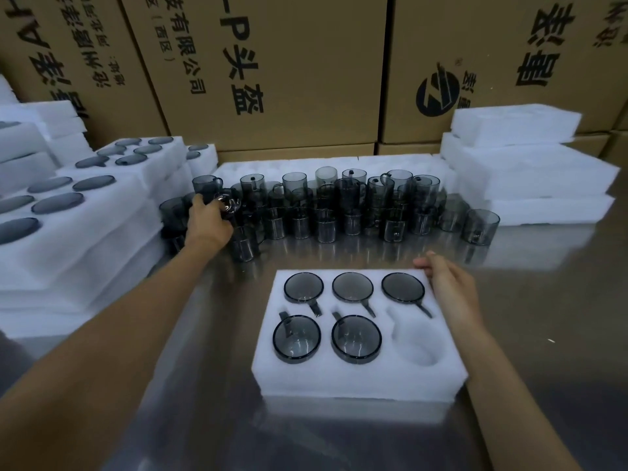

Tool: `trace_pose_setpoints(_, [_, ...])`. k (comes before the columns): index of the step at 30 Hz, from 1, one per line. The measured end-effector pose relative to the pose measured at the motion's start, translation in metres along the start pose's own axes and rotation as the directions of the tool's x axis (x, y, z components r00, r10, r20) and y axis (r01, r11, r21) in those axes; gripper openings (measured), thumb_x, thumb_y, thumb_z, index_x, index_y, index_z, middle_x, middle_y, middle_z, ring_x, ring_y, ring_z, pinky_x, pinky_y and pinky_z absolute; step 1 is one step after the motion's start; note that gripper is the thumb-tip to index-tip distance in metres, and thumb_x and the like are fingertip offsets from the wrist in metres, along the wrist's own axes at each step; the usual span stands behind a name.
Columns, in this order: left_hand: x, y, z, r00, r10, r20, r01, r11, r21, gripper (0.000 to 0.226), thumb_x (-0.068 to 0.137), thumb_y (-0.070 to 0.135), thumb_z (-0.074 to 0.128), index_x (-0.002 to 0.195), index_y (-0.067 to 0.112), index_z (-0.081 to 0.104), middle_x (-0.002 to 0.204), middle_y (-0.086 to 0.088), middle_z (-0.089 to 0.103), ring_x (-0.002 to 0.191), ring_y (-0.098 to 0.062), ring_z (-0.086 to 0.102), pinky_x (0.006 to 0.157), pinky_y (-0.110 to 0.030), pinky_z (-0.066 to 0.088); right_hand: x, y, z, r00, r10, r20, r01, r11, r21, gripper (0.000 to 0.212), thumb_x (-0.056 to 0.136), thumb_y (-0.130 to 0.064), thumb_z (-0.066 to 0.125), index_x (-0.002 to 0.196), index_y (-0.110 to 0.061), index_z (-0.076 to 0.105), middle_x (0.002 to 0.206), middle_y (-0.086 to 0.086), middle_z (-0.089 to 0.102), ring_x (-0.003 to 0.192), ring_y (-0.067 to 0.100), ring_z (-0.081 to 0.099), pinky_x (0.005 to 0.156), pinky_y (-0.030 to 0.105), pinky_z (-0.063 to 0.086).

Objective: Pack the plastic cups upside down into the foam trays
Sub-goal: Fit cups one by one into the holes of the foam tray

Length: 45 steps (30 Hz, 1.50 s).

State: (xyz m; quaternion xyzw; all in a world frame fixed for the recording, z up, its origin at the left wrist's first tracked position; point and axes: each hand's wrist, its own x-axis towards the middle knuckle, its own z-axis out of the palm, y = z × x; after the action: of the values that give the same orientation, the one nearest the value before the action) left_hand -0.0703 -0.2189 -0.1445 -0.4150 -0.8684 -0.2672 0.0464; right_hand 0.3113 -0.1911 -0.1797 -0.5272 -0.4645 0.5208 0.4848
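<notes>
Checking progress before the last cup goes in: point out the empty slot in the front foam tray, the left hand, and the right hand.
empty slot (416, 341), head view, on its bare foam floor.
left hand (209, 220), head view, back of the hand, among the loose cups.
right hand (450, 283), head view, back of the hand.

Left hand (208, 223) stretched far forward on a bare, nearly straight forearm, back of hand up, fingers curled closed around something small. Right hand (450, 287) nearer, palm down, fingers loosely extended and together, thumb tucked beneath, forearm angled in from lower right.
</notes>
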Motion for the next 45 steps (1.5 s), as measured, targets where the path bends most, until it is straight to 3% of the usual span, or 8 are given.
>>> trace_pose_setpoints(5, [0.013,-0.004,0.002,0.992,0.031,-0.125,-0.031,1.000,0.003,0.022,0.091,-0.001,0.059,0.110,0.001,0.072,0.125,-0.024,0.059,0.109,-0.044,0.058,0.097,-0.047,0.049,0.004,0.002,0.000,1.000,0.004,0.022,-0.004,1.000,-0.020,0.026,0.098,-0.031,0.057,0.086,-0.016,0.073,0.074,0.001,0.070,0.060,0.012,0.064,0.050,0.021,0.049])
trace_pose_setpoints(15, [-0.008,0.038,-0.019,0.945,0.246,-0.214,-0.294,0.928,-0.229,0.016,0.088,0.005,0.070,0.103,0.006,0.075,0.112,-0.012,0.070,0.100,-0.026,0.065,0.096,-0.029,0.048,-0.004,-0.005,-0.003,0.993,0.031,0.112,-0.028,0.999,-0.023,0.019,0.092,-0.036,0.066,0.086,-0.020,0.075,0.074,-0.005,0.075,0.059,0.004,0.068,0.049,0.016,0.048])
trace_pose_setpoints(21, [-0.092,0.104,-0.034,0.891,0.453,-0.027,-0.405,0.768,-0.495,0.014,0.080,0.006,0.079,0.086,0.017,0.072,0.094,0.003,0.069,0.082,-0.010,0.063,0.079,-0.018,0.049,-0.017,-0.014,-0.006,0.980,-0.157,0.121,0.169,0.981,-0.096,0.006,0.090,-0.019,0.071,0.094,-0.024,0.072,0.104,-0.004,0.073,0.092,0.003,0.066,0.081,0.024,0.053])
trace_pose_setpoints(25, [-0.153,0.131,-0.035,0.842,0.538,0.023,-0.408,0.665,-0.626,0.015,0.078,0.004,0.080,0.084,0.014,0.070,0.107,0.009,0.067,0.089,-0.009,0.062,0.080,-0.018,0.051,-0.030,-0.028,-0.016,0.880,-0.339,0.332,0.363,0.932,-0.011,0.048,0.078,-0.011,0.072,0.118,-0.037,0.067,0.123,-0.017,0.068,0.121,0.000,0.059,0.109,0.033,0.045])
trace_pose_setpoints(29, [-0.192,0.140,-0.035,0.776,0.629,-0.034,-0.536,0.630,-0.562,0.018,0.076,-0.002,0.074,0.087,0.012,0.070,0.108,0.018,0.061,0.104,-0.006,0.056,0.086,-0.003,0.037,-0.041,-0.038,-0.017,0.742,-0.435,0.510,0.529,0.847,-0.046,0.070,0.076,-0.002,0.080,0.135,-0.033,0.059,0.127,-0.011,0.067,0.116,0.006,0.062,0.102,0.021,0.047])
trace_pose_setpoints(33, [-0.214,0.133,-0.032,0.740,0.670,-0.064,-0.580,0.586,-0.566,0.039,0.083,0.000,0.069,0.116,0.020,0.063,0.126,0.013,0.057,0.123,-0.007,0.051,0.105,-0.023,0.041,-0.056,-0.032,-0.021,0.686,-0.600,0.411,0.721,0.635,-0.276,0.057,0.076,-0.011,0.085,0.126,-0.024,0.059,0.115,-0.016,0.064,0.106,-0.002,0.055,0.089,0.010,0.040])
trace_pose_setpoints(38, [-0.222,0.130,-0.032,0.751,0.654,-0.090,-0.516,0.497,-0.698,0.068,0.086,0.005,0.071,0.141,0.034,0.044,0.142,0.017,0.050,0.136,-0.006,0.046,0.112,-0.032,0.041,-0.064,-0.030,-0.022,0.560,-0.743,0.367,0.827,0.474,-0.301,0.059,0.076,-0.015,0.082,0.127,-0.024,0.053,0.118,-0.015,0.057,0.108,0.004,0.052,0.090,0.009,0.038])
trace_pose_setpoints(45, [-0.229,0.131,-0.026,0.818,0.566,-0.101,-0.418,0.464,-0.781,0.057,0.085,0.009,0.077,0.137,0.020,0.056,0.144,0.008,0.049,0.135,-0.008,0.047,0.112,-0.034,0.042,-0.066,-0.034,-0.028,0.560,-0.754,0.342,0.825,0.472,-0.310,0.058,0.072,-0.018,0.086,0.114,-0.027,0.047,0.105,-0.008,0.055,0.095,0.000,0.054,0.079,0.006,0.039])
